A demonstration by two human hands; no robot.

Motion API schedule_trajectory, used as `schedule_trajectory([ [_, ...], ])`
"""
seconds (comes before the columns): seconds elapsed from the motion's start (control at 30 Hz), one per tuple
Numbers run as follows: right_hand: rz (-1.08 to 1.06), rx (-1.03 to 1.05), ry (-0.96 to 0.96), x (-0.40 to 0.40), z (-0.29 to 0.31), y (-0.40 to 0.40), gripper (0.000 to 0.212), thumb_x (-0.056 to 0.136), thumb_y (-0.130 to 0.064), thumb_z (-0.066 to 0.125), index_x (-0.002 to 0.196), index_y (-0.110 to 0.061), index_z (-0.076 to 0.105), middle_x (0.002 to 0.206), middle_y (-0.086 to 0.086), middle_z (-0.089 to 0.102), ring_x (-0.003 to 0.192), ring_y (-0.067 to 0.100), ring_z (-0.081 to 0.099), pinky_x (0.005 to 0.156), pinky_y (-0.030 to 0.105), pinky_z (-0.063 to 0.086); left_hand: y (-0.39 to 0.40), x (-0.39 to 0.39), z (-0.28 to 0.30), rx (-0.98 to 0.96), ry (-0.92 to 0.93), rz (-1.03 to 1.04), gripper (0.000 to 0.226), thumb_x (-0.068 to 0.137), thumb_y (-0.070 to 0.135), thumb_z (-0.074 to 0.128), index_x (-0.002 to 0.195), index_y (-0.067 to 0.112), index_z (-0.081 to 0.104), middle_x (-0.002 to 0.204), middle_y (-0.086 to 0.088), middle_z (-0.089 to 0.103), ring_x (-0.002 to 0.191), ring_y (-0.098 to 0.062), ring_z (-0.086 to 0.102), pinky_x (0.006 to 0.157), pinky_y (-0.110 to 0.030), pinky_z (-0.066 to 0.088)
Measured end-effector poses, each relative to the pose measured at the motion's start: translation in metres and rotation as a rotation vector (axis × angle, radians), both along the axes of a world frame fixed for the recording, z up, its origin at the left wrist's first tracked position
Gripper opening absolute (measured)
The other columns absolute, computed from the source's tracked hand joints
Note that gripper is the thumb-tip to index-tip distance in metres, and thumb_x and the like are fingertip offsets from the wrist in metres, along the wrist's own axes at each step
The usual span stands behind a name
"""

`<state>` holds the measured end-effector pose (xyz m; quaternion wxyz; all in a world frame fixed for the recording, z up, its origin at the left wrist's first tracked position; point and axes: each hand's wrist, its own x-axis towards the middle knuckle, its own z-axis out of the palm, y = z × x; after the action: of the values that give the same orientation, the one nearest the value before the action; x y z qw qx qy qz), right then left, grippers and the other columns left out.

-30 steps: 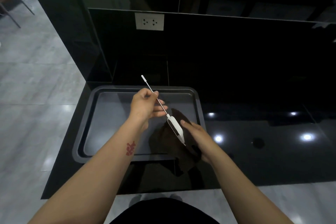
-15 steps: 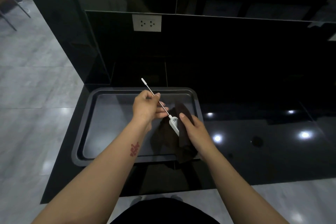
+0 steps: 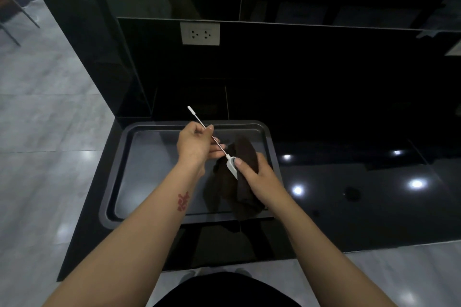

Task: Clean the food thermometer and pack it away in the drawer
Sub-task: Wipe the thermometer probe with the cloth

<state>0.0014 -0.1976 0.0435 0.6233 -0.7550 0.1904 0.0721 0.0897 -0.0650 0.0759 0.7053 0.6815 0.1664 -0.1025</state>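
Observation:
The food thermometer [image 3: 231, 163] has a white handle and a thin metal probe with a white cap at its far tip. My left hand [image 3: 197, 144] pinches the probe near its middle, holding it slanted above the tray. My right hand [image 3: 254, 174] grips a dark brown cloth [image 3: 232, 187] wrapped against the white handle, thumb pressed on the handle's top. Most of the handle is hidden by the cloth and my fingers. No drawer is visible.
A dark grey baking tray [image 3: 139, 157] lies on the glossy black counter [image 3: 349, 202], under both hands. A white wall socket [image 3: 200, 33] sits on the black back panel. Grey tiled floor lies to the left and below the counter edge.
My right hand with the cloth has slid up the white handle toward the probe, now covering most of it. My left hand keeps its hold on the probe.

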Motion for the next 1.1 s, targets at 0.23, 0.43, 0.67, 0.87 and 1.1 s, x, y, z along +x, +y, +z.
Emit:
schedule_trajectory([
  [0.23, -0.11, 0.089, -0.042, -0.005, -0.009, -0.001, 0.03, 0.092, -0.046, 0.06, 0.112, -0.026, 0.064, 0.106, -0.002, 0.071, 0.099, 0.014, 0.067, 0.086, 0.031, 0.053, 0.002, -0.002, 0.008, -0.1, -0.006, -0.104, 0.012, 0.099, 0.017, 0.056, 0.095, 0.006, 0.055, 0.08, -0.014, 0.067, 0.064, -0.028, 0.072, 0.059, -0.039, 0.063],
  [0.43, -0.094, 0.122, 0.002, -0.007, -0.009, -0.007, 0.032, 0.091, -0.048, 0.06, 0.114, -0.026, 0.064, 0.109, 0.001, 0.072, 0.1, 0.015, 0.069, 0.092, 0.036, 0.055, 0.007, 0.003, 0.01, -0.144, -0.011, -0.085, 0.012, 0.099, 0.017, 0.055, 0.096, 0.006, 0.057, 0.083, -0.014, 0.067, 0.07, -0.029, 0.073, 0.061, -0.036, 0.062],
  [0.67, -0.027, 0.232, 0.159, -0.001, -0.005, -0.015, 0.054, 0.088, -0.06, 0.057, 0.128, -0.024, 0.061, 0.119, 0.001, 0.07, 0.11, 0.019, 0.066, 0.102, 0.041, 0.049, 0.012, 0.002, 0.013, -0.218, -0.017, -0.296, 0.019, 0.101, 0.014, 0.051, 0.11, -0.001, 0.059, 0.092, -0.015, 0.07, 0.082, -0.03, 0.074, 0.068, -0.033, 0.062],
  [0.87, -0.052, 0.227, 0.123, 0.013, 0.004, -0.005, 0.081, 0.066, -0.082, 0.059, 0.13, -0.032, 0.059, 0.125, -0.001, 0.067, 0.116, 0.019, 0.063, 0.105, 0.044, 0.046, -0.001, -0.001, 0.013, -0.134, -0.037, -0.24, 0.017, 0.099, 0.013, 0.054, 0.106, -0.001, 0.06, 0.086, -0.015, 0.068, 0.071, -0.025, 0.073, 0.067, -0.034, 0.063],
  [1.1, -0.091, 0.194, 0.07, -0.002, -0.009, -0.003, 0.037, 0.089, -0.056, 0.059, 0.11, -0.028, 0.066, 0.105, -0.001, 0.074, 0.097, 0.014, 0.071, 0.089, 0.032, 0.055, -0.001, 0.007, 0.011, -0.03, -0.069, -0.146, 0.015, 0.099, 0.014, 0.054, 0.099, 0.001, 0.059, 0.083, -0.015, 0.069, 0.07, -0.026, 0.074, 0.061, -0.032, 0.062],
])
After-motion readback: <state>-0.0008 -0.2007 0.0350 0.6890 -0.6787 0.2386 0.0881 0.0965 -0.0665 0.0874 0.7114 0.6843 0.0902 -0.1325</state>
